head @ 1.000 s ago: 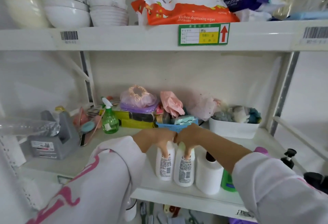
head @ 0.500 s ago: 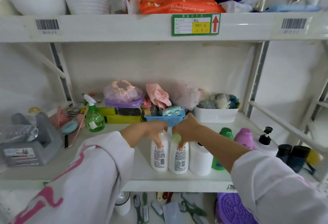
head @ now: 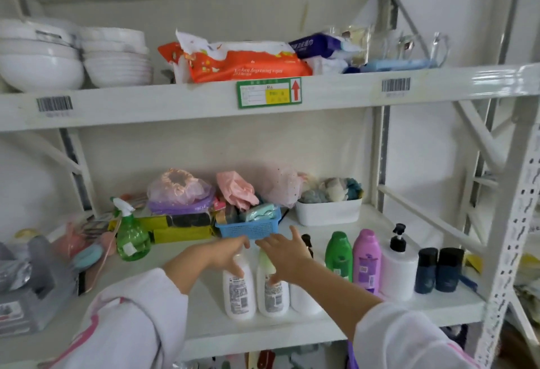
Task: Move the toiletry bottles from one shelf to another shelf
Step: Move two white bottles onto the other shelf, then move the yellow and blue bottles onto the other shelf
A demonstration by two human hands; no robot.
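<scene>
White metal shelving, crowded middle shelf (head: 204, 330). 2 white bottles (head: 239, 295) upright, touching, at front edge, beside green, purple and pump bottles. Left hand (head: 226, 254) and right hand (head: 282, 251) spread open over the caps, fingertips brushing labels, gripping nothing. Likely placing or regrasping; next, probably reaching for another bottle. Forearms extended, palms down.

Two white bottles (head: 239, 292) stand upright, apparently touching, beside green (head: 339, 254), purple (head: 366, 260) and pump bottles (head: 399, 269).
</scene>
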